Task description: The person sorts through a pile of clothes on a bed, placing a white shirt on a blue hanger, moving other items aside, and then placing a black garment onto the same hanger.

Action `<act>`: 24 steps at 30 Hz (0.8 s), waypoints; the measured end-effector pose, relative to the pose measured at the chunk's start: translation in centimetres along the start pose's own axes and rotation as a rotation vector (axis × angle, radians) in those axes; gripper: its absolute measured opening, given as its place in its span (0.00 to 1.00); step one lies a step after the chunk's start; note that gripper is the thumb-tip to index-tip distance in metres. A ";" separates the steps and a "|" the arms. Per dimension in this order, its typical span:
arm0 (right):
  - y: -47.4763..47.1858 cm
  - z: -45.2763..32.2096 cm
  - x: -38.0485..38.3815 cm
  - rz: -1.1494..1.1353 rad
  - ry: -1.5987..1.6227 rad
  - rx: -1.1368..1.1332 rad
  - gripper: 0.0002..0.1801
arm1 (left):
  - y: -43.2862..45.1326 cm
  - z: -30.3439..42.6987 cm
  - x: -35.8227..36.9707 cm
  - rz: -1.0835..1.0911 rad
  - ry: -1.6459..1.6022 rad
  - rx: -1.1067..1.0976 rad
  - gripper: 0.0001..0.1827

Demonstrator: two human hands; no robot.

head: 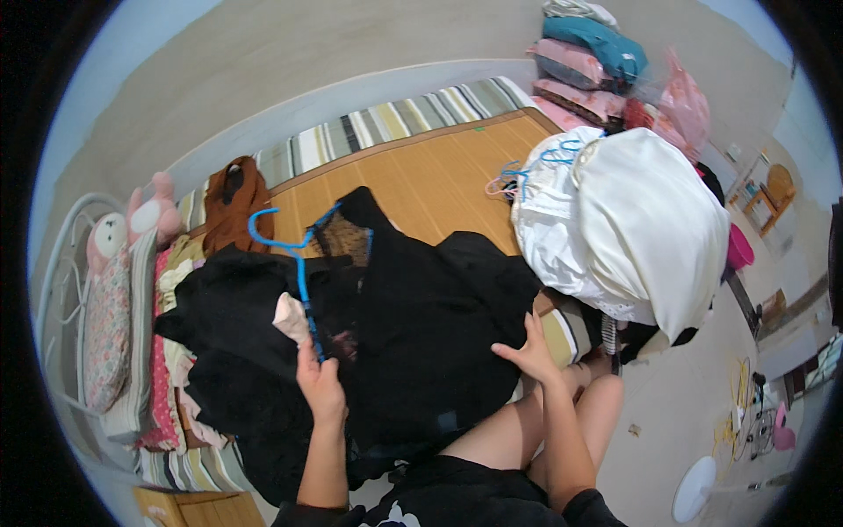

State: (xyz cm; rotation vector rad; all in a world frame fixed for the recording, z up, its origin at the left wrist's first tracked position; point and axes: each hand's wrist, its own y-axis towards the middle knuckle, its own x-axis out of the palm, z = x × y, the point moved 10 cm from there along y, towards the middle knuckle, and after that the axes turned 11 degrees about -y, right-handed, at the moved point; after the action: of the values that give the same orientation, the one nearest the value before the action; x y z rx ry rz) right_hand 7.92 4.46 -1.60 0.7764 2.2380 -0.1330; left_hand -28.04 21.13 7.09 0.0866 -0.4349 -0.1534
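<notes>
My left hand (321,385) grips the lower part of a blue clothes hanger (299,263), whose hook points up and to the left. The hanger sits at the neck of a black garment (441,316) with a sheer lace panel. A small pale pink cloth piece (290,316) shows just above my left fingers. My right hand (532,352) lies at the garment's right edge, thumb and fingers apart; whether it presses on the fabric I cannot tell. More black clothing (230,316) is heaped on the left.
The bed carries a bamboo mat (421,171) over a striped sheet (395,118). White clothes (652,224) on hangers are piled at right. A brown garment (234,204), plush toys (155,211) and pillows (108,329) lie left. A white fan (695,489) and cables (741,402) are on the floor.
</notes>
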 end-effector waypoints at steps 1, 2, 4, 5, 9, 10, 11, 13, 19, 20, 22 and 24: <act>-0.3 -2.0 0.1 -0.019 -0.058 -0.010 0.56 | 0.1 -0.6 -0.1 0.007 0.005 -0.018 0.30; -0.3 -4.3 -0.9 0.022 -0.085 -0.022 0.53 | 0.0 -0.4 1.1 -0.011 0.015 -0.024 0.30; 0.1 -4.8 -0.8 0.028 -0.144 0.026 0.51 | 0.2 -0.5 1.3 -0.043 0.056 0.018 0.31; 0.2 -4.5 -0.8 0.043 -0.212 0.087 0.49 | 0.1 -0.4 1.9 -0.080 0.042 0.017 0.31; 0.7 -5.1 -3.2 0.193 -0.275 0.021 0.24 | 0.4 -0.6 2.4 -0.112 0.048 0.030 0.31; 0.5 -6.0 -5.2 0.326 -0.144 -0.050 0.17 | 0.4 -0.4 2.4 -0.083 0.012 0.026 0.31; -0.2 -6.5 -7.5 0.459 0.010 -0.093 0.17 | 0.3 0.2 3.0 -0.103 0.032 0.029 0.31; -1.7 -7.5 -11.4 0.583 0.156 -0.023 0.15 | 0.6 0.6 2.0 -0.077 0.020 0.047 0.30; -11.0 -7.6 -21.9 0.909 0.677 -0.083 0.20 | -0.6 2.9 7.6 -0.219 -0.023 0.017 0.31; -12.8 -7.6 -23.4 0.962 0.680 -0.128 0.16 | -1.1 2.8 8.8 -0.270 -0.036 0.008 0.31; -15.9 -6.2 -25.2 1.036 0.756 -0.156 0.17 | -2.3 2.9 11.1 -0.333 -0.081 -0.036 0.31; -18.9 -5.5 -27.4 1.073 0.800 -0.193 0.18 | -3.5 2.8 14.0 -0.437 -0.118 -0.105 0.31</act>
State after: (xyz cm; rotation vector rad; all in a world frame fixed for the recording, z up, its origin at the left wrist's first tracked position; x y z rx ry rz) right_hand 8.36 -22.59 18.54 2.0347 2.0915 1.0414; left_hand -17.17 15.19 14.93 0.0688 -0.5201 -0.6129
